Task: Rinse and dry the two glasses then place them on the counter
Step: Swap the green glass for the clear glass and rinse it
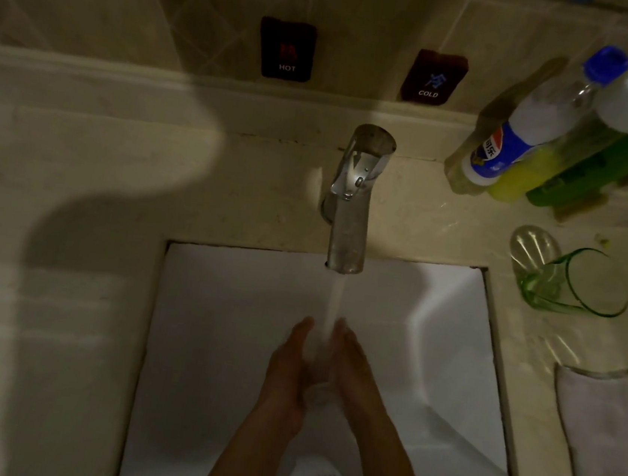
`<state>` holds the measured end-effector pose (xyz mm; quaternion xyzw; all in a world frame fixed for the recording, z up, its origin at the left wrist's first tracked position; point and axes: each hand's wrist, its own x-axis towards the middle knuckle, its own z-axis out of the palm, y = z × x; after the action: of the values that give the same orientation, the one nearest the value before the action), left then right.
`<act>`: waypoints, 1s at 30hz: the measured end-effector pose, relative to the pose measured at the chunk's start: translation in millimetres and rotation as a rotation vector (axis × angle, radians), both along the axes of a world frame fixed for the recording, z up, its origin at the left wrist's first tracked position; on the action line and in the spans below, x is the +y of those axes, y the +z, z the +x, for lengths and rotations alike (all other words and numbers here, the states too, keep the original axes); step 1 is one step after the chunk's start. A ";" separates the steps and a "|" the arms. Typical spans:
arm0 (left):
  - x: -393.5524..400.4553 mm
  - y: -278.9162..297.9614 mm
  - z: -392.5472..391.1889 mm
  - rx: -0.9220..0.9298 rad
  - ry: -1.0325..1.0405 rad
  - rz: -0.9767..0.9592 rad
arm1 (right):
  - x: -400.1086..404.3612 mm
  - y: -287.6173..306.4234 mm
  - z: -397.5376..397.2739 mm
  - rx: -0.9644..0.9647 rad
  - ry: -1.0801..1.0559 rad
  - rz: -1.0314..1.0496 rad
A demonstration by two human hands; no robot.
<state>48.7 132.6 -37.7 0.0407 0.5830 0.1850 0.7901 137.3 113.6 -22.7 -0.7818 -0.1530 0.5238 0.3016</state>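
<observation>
**Two hands at the tap, one glass hard to see**

Two hands meet under the running stream from the brushed metal faucet (352,203), over the white square sink basin (214,344). The left hand (287,368) and the right hand (353,367) close in from either side around something pale and see-through, which I judge to be a clear drinking glass (319,359) being rinsed; fingers on both sides curve against it. A green-tinted clear glass (573,281) lies tipped on its side on the beige stone counter (59,326), right of the sink, near a folded white cloth (607,428).

Rinsing looks to be the step in hand. Next, the held glass needs carrying to the cloth for drying, with a firm hold, since wet glass slips.

Dim light and falling water blur the glass's outline, so its tilt cannot be told. The fingertips are lost in the stream, and the forearms are cut off at the lower edge.
</observation>
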 end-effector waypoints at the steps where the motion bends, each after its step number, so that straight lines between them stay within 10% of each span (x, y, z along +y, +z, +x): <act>1: 1.7 2.8 1.5 0.001 0.021 -0.006 | -1.7 -1.6 -3.1 -0.002 0.025 -0.008; 19: 2.8 14.2 12.2 -0.513 0.434 -0.422 | -35.2 9.5 -10.9 -0.470 0.142 0.360; 30: -8.9 9.1 4.4 -0.101 0.060 0.062 | 6.9 19.0 4.5 0.126 -0.055 -0.166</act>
<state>53.1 123.8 -28.6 0.0384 0.5375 0.2282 0.8109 141.8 120.5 -3.7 -0.7734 -0.0683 0.5744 0.2592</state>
